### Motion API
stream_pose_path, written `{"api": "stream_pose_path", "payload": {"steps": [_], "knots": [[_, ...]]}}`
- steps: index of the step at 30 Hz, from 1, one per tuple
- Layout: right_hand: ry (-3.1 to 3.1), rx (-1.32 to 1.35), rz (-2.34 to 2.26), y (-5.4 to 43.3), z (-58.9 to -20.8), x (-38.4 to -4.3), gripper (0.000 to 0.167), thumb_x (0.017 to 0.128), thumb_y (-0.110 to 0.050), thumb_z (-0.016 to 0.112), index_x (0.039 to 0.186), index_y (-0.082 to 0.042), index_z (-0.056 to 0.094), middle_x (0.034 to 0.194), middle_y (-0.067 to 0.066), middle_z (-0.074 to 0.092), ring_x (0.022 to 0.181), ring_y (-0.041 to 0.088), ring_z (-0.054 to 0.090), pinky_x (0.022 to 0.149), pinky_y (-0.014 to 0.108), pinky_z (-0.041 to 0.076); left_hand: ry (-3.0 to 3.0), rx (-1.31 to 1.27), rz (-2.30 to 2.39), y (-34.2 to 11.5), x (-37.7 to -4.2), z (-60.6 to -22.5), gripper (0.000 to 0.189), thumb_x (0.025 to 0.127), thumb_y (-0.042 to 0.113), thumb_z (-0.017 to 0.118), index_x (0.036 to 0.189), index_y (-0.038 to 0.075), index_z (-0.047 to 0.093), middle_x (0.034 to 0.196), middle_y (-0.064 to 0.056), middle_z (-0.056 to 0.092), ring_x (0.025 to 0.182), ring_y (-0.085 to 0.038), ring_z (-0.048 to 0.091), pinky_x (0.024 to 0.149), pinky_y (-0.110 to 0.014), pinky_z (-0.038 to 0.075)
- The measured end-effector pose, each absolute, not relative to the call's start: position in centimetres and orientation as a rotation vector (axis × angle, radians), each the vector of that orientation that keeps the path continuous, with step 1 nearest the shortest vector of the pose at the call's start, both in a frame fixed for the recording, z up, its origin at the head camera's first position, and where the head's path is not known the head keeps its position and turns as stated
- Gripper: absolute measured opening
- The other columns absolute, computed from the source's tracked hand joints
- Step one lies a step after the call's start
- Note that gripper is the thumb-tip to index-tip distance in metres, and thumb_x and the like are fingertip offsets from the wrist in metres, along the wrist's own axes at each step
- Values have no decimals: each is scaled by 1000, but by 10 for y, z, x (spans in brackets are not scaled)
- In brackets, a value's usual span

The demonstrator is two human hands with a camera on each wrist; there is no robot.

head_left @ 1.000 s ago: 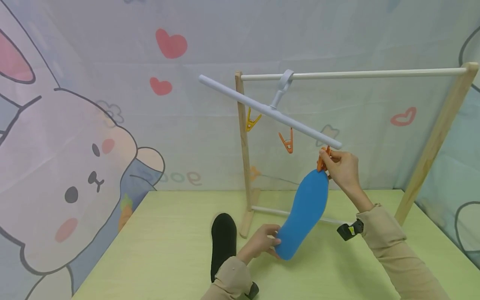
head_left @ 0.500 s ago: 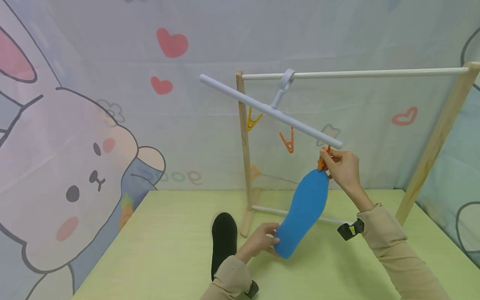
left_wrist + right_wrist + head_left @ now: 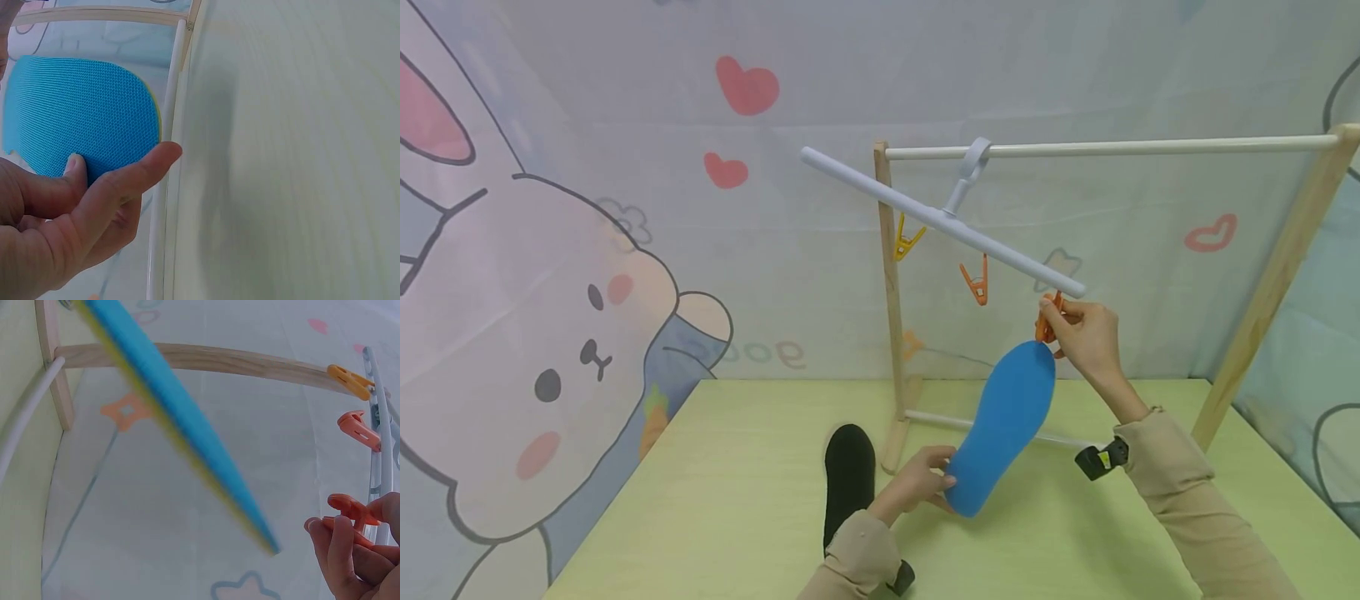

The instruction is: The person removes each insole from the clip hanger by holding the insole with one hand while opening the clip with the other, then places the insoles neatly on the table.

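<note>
A blue insole (image 3: 1003,425) hangs at a slant in the air, its lower end pinched by my left hand (image 3: 921,479). In the left wrist view, the thumb lies on the textured blue face of the insole (image 3: 87,112). My right hand (image 3: 1086,337) pinches an orange clip (image 3: 1046,321) at the right end of the white hanger (image 3: 940,221). From the right wrist, the tip of the insole (image 3: 209,456) stands apart from the orange clip (image 3: 353,515). Another orange clip (image 3: 977,283) and a yellow clip (image 3: 907,240) hang farther left on the hanger.
The hanger hooks over the white top rail (image 3: 1150,148) of a rack with wooden posts (image 3: 1270,300). A black insole (image 3: 848,483) lies on the pale green table (image 3: 737,467), partly behind the left sleeve. A printed cloth (image 3: 820,67) covers the back.
The blue insole and my left hand have shifted slightly left. The insole's top edge has drawn a little away from the orange clip; my right hand stays on the clip.
</note>
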State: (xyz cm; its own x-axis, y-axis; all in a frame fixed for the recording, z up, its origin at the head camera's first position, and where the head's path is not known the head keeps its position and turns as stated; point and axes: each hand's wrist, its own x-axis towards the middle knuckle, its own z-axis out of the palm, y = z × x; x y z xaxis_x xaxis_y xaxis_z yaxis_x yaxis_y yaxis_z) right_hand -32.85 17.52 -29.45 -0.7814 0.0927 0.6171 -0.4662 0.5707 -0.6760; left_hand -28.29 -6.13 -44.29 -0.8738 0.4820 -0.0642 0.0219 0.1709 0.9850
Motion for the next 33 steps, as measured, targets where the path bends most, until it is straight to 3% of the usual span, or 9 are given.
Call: {"api": "stream_pose_path", "payload": {"steps": [5, 12, 20, 33], "knots": [[-2195, 300, 1176, 175, -295, -328, 42, 89, -32, 52, 82, 6, 68, 71, 28, 64, 37, 12, 54, 36, 24, 47, 2099, 479, 1749, -61, -283, -444, 19, 84, -10, 50, 102, -7, 53, 101, -20, 52, 98, -40, 55, 63, -48, 55], [-2209, 328, 1163, 174, -296, -329, 42, 89, -34, 51, 83, 5, 68, 75, 27, 65, 40, -8, 48, 37, 23, 47, 2122, 473, 1741, -60, -282, -441, 13, 84, -9, 50, 97, -7, 52, 98, -20, 52, 96, -41, 56, 62, -48, 55], [-2241, 329, 1168, 172, -294, -328, 41, 89, -33, 53, 92, 6, 66, 83, 27, 66, 45, -15, 46, 37, 17, 45, 2136, 443, 1749, -60, -281, -440, 12, 83, -10, 51, 95, -8, 51, 98, -21, 52, 94, -40, 56, 61, -50, 54], [-2194, 282, 1119, 173, -298, -333, 37, 88, -35, 54, 95, 0, 66, 80, 22, 68, 48, -13, 48, 39, 17, 45, 2128, 411, 1774, -60, -278, -435, 14, 82, -9, 53, 96, -7, 53, 91, -16, 51, 81, -27, 57, 57, -46, 55]]}}
